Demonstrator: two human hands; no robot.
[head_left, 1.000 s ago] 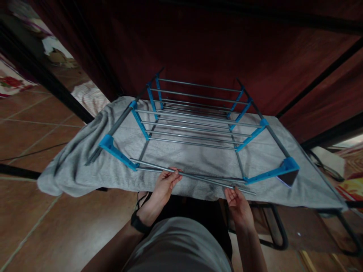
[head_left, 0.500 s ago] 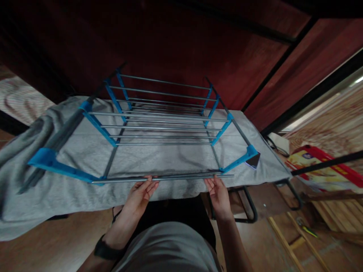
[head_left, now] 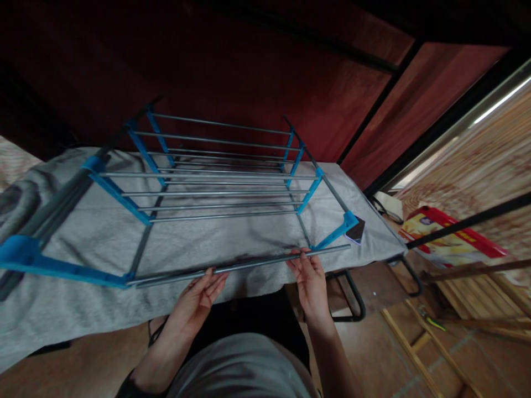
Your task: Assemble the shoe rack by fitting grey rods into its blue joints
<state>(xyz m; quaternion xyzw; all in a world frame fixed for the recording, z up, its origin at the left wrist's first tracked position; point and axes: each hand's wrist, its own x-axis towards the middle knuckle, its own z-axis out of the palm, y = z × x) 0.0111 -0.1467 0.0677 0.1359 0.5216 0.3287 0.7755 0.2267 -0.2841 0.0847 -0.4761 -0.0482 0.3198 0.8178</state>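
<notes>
A rack of grey metal rods with blue plastic side pieces (head_left: pixel 116 196) lies on a grey towel (head_left: pixel 83 249). Along its near edge runs a loose grey rod (head_left: pixel 244 265), its left end at the blue piece on the left. My left hand (head_left: pixel 199 296) cups this rod from below, fingers curled up to it. My right hand (head_left: pixel 309 279) holds the rod near its right end, fingertips over it, beside the right blue corner piece (head_left: pixel 346 224).
A dark phone-like object (head_left: pixel 357 231) lies on the towel under the right blue corner. A red and yellow package (head_left: pixel 440 240) and wooden slats (head_left: pixel 418 348) lie on the floor at right. A dark red wall rises behind the table.
The camera has turned right. The rod's right end has risen toward the right blue corner piece, and both hands have moved along with it.
</notes>
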